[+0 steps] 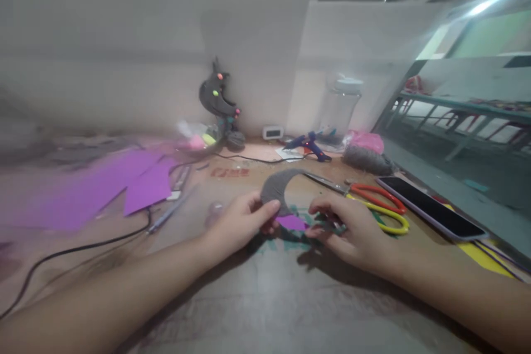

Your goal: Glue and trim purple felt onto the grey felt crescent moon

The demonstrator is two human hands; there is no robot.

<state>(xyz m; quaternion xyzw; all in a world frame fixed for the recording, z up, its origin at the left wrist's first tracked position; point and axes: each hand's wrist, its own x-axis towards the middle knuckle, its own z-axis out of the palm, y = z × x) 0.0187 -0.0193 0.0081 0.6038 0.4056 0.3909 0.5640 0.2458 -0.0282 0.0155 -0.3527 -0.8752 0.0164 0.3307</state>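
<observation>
My left hand [244, 215] is closed on a grey crescent moon cutout [276, 185], pinching its lower left side between thumb and fingers. Its surface looks wound with yarn. Just below the crescent shows a small purple paper piece [291, 223]; I cannot tell if it is attached to the crescent. My right hand [350, 227] is close to the right of that piece, fingers curled, with a gap between thumb and fingertips. Scissors [375, 204] with red and yellow handles lie just beyond my right hand.
Purple paper sheets [149, 185], a pen [170, 213] and a black cable [87, 246] lie left. Behind are a decorated dark crescent [218, 94], a small digital clock [272, 133], a blue glue gun [311, 145] and a clear jar [342, 108]. A phone [431, 207] lies right.
</observation>
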